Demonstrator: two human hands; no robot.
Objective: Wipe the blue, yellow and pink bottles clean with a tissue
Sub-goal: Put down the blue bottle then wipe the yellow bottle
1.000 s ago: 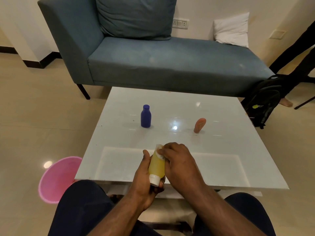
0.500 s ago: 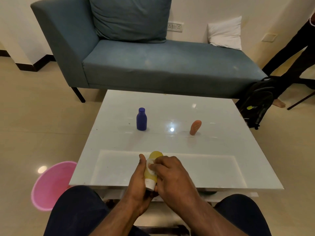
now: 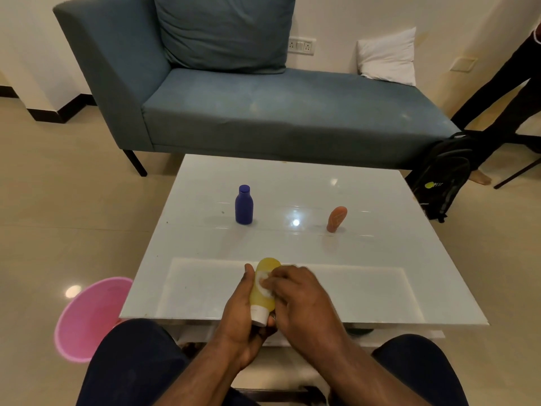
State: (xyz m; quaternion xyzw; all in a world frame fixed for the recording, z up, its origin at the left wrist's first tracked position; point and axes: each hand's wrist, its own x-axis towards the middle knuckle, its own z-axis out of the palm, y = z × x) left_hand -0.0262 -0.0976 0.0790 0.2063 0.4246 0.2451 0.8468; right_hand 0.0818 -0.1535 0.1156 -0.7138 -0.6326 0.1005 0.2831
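1. Wiping is under way on the yellow bottle (image 3: 263, 291): the left hand (image 3: 243, 317) grips it cap-down, just over the near edge of the white table (image 3: 380, 259), fingers curled round its side.
2. The right hand (image 3: 295, 297) pinches a small wad of white tissue (image 3: 261, 284) and presses it against the bottle's face, fingertips bent over it.
3. Out on the table, the blue bottle (image 3: 244, 204) stands upright to the left, and the pink bottle (image 3: 336, 218) stands leaning to the right, the two well apart and neither touched by a hand.
4. Progress, as I judge it: one bottle of three is in hand. Whether the blue or pink one is already clean, nothing here tells, so at least the yellow one is left to finish.
5. Writing now: the yellow bottle's label is hidden under the tissue and fingers; the pink bottle shows a faint mark, too small to read; the blue one looks plain.
6. Off to the right, a black backpack (image 3: 442, 177) carries a yellow-green logo with a few letters, too blurred to make out.
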